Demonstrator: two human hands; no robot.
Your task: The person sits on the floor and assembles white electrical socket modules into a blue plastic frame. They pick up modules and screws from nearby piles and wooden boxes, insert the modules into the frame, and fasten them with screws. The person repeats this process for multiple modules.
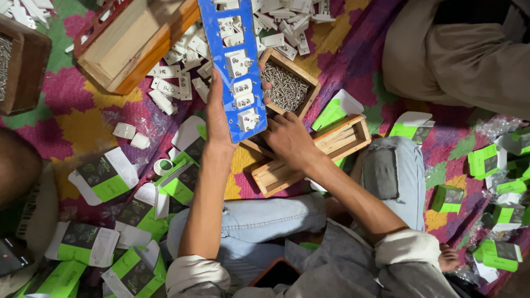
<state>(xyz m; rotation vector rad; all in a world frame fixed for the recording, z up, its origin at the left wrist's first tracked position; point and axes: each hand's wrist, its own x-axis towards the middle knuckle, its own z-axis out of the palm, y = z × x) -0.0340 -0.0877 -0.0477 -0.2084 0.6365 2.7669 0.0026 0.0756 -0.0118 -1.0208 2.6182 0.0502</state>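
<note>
While you sit cross-legged on the patterned mat [353,49], your left hand [218,118] is clamped on the long edge of the blue panel [234,66], fingers curled behind it and thumb along the side, so its row of white switch parts [238,63] faces up at you. Holding it raised above the floor lets your right hand [287,140] work at the panel's near end; that hand's fingers are bunched together under the lower corner, and whether they pinch anything is hidden. Just right of the panel, touching its edge in view, sits the small wooden box of screws [287,85], within easy reach. Beyond the panel's far end lies a heap of loose white parts [276,22]; left of it stands a larger wooden crate [132,41]. An empty wooden tray [309,154] lies below the panel. Green cartons [132,221] crowd the mat on both sides, so free room is only directly around the panel.
</note>
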